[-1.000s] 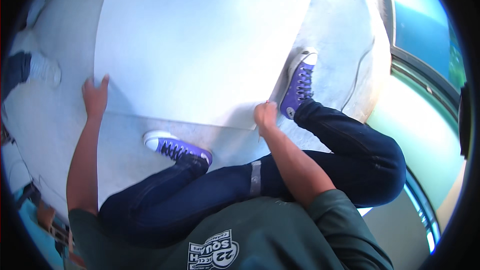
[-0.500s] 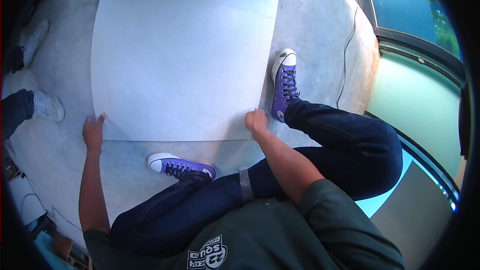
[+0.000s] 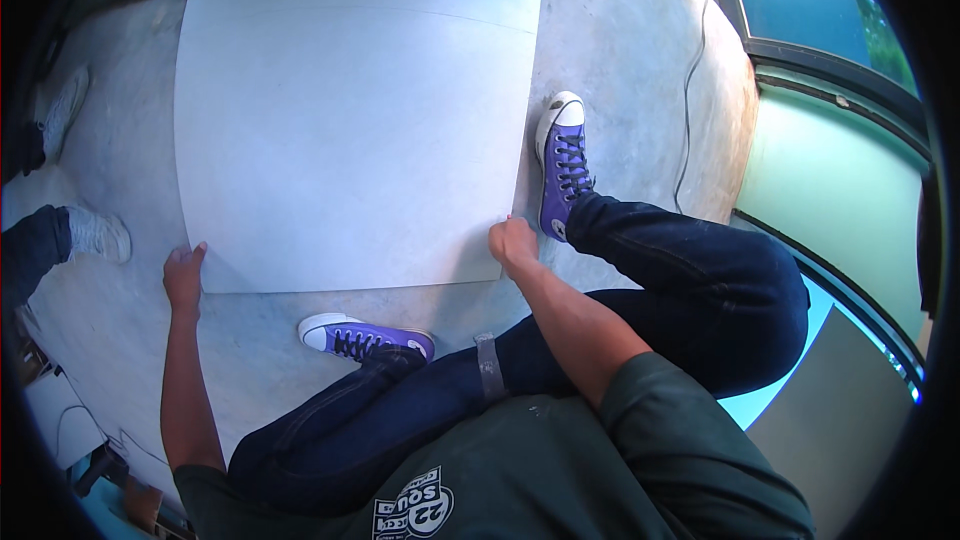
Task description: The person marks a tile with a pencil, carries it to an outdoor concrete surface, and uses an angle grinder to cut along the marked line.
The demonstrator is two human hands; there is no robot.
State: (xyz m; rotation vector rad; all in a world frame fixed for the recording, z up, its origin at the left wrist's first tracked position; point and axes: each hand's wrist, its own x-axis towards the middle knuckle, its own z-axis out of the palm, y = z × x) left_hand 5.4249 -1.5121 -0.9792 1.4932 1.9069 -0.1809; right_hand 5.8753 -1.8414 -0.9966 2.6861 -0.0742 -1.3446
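Note:
A large white sheet of board (image 3: 350, 130) lies before me on the grey floor, with a faint line running across its far part. My left hand (image 3: 184, 278) grips its left edge close to the near left corner, the thumb on top and the other fingers partly hidden beneath. At the near right corner my right hand (image 3: 514, 245) is closed on the edge of the board. A small reddish spot shows by its fingertips; what it is I cannot make out.
My purple sneakers (image 3: 568, 165) stand beside the board's right edge and below its near edge. At the left are another person's pale shoes (image 3: 98, 233). A dark cable (image 3: 687, 110) runs along the floor at right, near a framed glass panel (image 3: 840, 155).
The board's near left corner sits slightly lower in view, and my left hand has come down with it. The board's far right corner has shifted a little left. My right hand has barely moved.

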